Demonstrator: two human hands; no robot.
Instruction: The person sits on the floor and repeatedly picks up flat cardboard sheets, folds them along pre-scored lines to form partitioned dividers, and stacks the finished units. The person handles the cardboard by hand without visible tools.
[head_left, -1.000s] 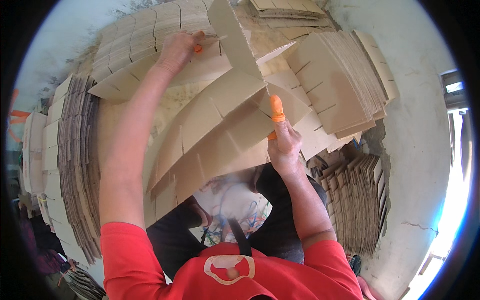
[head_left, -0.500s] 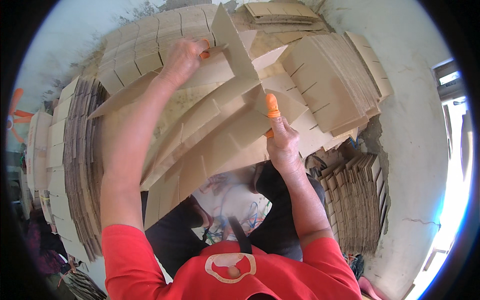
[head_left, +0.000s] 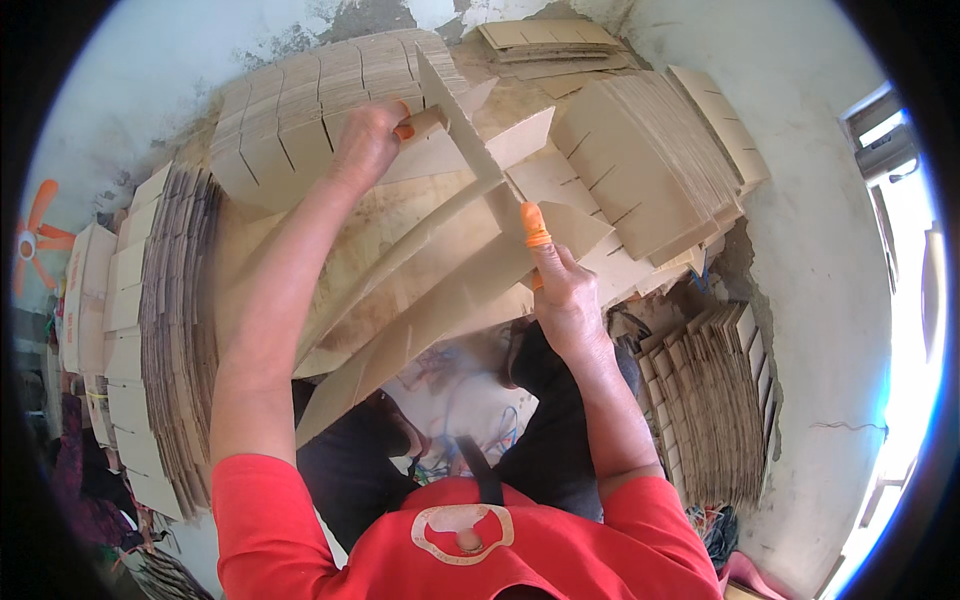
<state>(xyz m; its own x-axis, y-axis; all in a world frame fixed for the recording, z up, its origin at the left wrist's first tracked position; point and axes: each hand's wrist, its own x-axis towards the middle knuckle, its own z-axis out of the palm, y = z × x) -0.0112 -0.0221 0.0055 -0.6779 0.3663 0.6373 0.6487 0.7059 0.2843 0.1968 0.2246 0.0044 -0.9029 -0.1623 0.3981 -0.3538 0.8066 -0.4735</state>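
Note:
Orange finger covers sit on both of my hands. My left hand (head_left: 368, 146) is closed on the end of a cardboard strip (head_left: 427, 122), beside a long upright cardboard crosspiece (head_left: 462, 125). At the crosspiece's near end, my right hand (head_left: 568, 295) is closed on the cardboard, thumb on top and fingers beneath, partly hidden. Two long cardboard strips, a farther one (head_left: 395, 248) and a nearer one (head_left: 415, 318), slope from the crosspiece toward the lower left above my lap. Short flaps (head_left: 522, 138) stick out on the crosspiece's right side.
Slotted cardboard stacks stand at the back (head_left: 300, 110), at the left (head_left: 180, 330), at the right (head_left: 645, 165) and low beside my right knee (head_left: 705, 405). A flat pile (head_left: 550, 40) lies at the far wall. An orange-bladed fan (head_left: 35, 240) is far left; tangled cords (head_left: 505, 435) lie between my legs.
My left hand has shifted slightly nearer. The strip that stuck out left of my left forearm no longer shows there. The two long strips have tilted, and my right hand stays on the crosspiece.

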